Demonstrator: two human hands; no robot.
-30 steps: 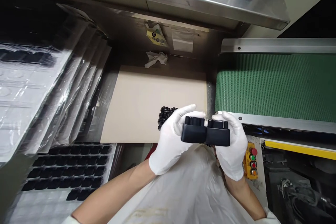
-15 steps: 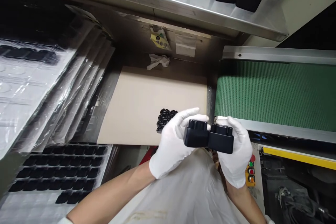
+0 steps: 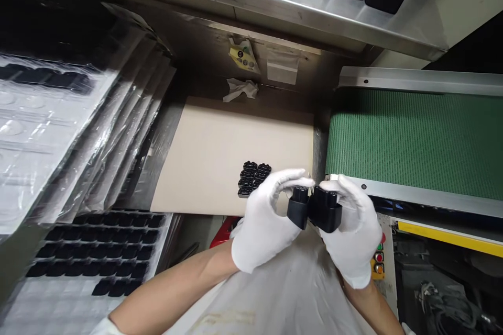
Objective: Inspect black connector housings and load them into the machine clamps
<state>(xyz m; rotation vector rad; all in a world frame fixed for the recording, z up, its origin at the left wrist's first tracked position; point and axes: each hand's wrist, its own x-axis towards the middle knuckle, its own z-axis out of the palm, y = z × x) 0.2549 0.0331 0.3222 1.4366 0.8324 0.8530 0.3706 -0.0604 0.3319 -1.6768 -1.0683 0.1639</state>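
My left hand (image 3: 265, 222), in a white glove, is closed on a small black plastic housing (image 3: 297, 213) with rounded posts standing up from its top. A similar black plastic housing (image 3: 329, 215) is gripped by my right hand (image 3: 351, 233), also gloved in white. The two pieces are side by side in front of my apron, close together or touching. My fingertips curl behind them and are partly hidden. Beyond my left hand, a small cluster of black ribbed parts (image 3: 247, 180) sits on a beige board (image 3: 212, 141).
Stacked plastic-wrapped trays (image 3: 113, 125) lean at the left, above a tray of black pieces (image 3: 94, 251). A green conveyor belt (image 3: 412, 141) runs along the right, with control buttons (image 3: 378, 257) below it. Overhead, a metal shelf (image 3: 275, 5) carries several black pieces.
Both housings have turned from facing me broadside to an angled pose, their near faces tilted away from each other. My hands have rotated with them and drawn slightly closer. The view has shifted a little.
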